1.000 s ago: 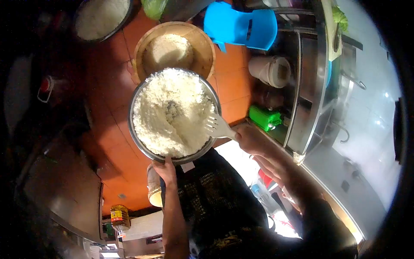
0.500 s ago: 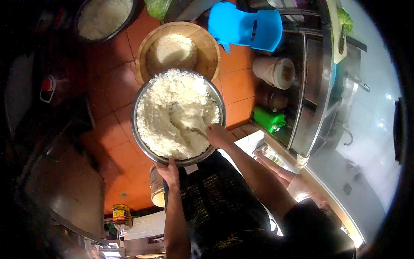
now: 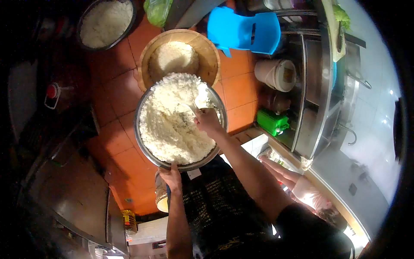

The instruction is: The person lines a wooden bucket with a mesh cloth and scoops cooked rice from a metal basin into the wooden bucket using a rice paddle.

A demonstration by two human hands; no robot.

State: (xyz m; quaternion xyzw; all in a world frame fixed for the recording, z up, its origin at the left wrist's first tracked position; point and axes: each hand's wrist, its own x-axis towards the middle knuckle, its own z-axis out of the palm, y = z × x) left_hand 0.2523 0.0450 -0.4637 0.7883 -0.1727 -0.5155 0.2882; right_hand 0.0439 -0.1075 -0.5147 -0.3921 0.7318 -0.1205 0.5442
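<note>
A large metal bowl (image 3: 137,125) heaped with white cooked rice (image 3: 164,129) is in front of my body. My left hand (image 3: 172,179) grips its near rim, thumb over the edge. Over the rice, toward the right side, my right hand (image 3: 208,121) is closed around the handle of a spoon (image 3: 191,106). The spoon's head is partly buried in or hidden by the rice, so its full shape cannot be made out. Just beyond the bowl, a wooden tub (image 3: 211,58) holds more rice, and the bowl's far edge overlaps it in view.
Another dark basin (image 3: 133,21) of rice stands at the upper left. A blue plastic stool (image 3: 233,30), a lidded white bucket (image 3: 276,74) and a green container (image 3: 271,123) are on the right, beside a metal counter (image 3: 321,125). Another person (image 3: 308,192) is at the lower right.
My right hand has moved forward and slightly left with the spoon, farther over the rice. My left hand stays on the rim. The whole view has shifted a little.
</note>
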